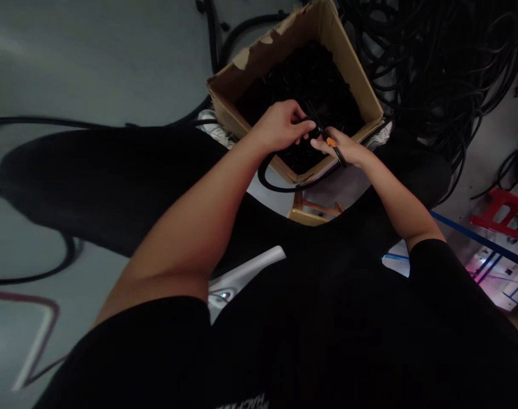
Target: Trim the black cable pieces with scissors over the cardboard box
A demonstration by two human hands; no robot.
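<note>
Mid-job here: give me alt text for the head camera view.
The person's left hand and right hand grip a black cable bearing a small orange piece, above an open cardboard box filled with black cables. A tangled heap of black cables lies beside the box.

The view is dim and underexposed: the black shirt (327, 341) sinks into near-solid shadow, and the black cables (297, 85) lose detail. Pale glare streaks the grey floor (24, 51), a pink glare (483, 272) glows lower right, and wide-angle distortion bends the edges.
</note>
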